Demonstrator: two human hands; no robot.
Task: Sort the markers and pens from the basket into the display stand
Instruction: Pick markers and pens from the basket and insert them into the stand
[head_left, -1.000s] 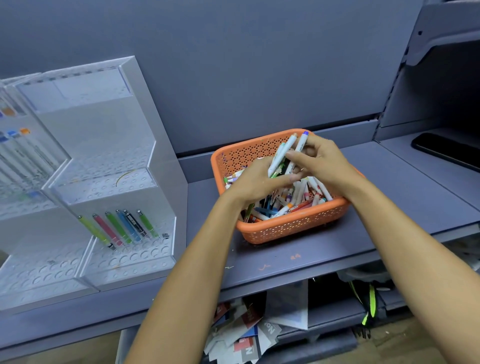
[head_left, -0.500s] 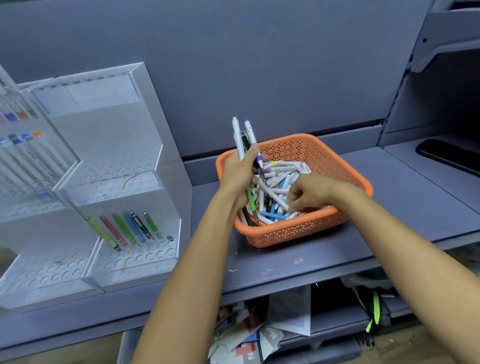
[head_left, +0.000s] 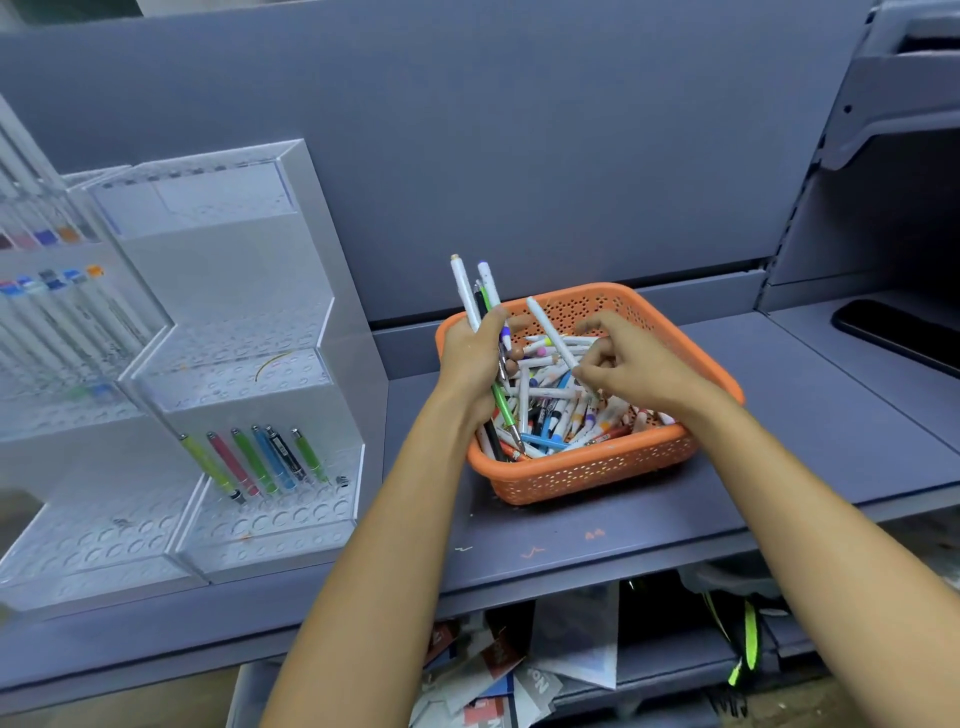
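On the left of the grey shelf (head_left: 597, 540) stands the clear display stand (head_left: 311, 332), with stepped tiers full of round holes. In its lower front tier six pens (head_left: 254, 460) sit in one row, yellow-green, pink, green, blue, black and green. Each one leans with the tip down toward the front and the upper end toward the back left.

The left hand (head_left: 472, 358) comes up from the lower middle on a bare forearm and is at the left rim of the orange basket (head_left: 587, 473). Its grip is closed around a bundle of pens and markers (head_left: 470, 296), with the fingers curled round it. The bundle stands almost upright and leans a little to the left. Two white markers reach highest, and the lower ends go down into the basket.

The basket is on the shelf, just right of the stand, and it holds a loose pile of markers and pens (head_left: 561, 410) that lie in many directions.

The right hand (head_left: 634, 364) is above the middle of the basket, its forearm coming from the lower right. Its grip pinches the lower end of a white marker (head_left: 548, 327) between the thumb and fingertips. This marker is tilted, and its free end points up and to the left, toward the back rim.

At the far right a black phone (head_left: 898, 332) lies flat on a neighbouring shelf.
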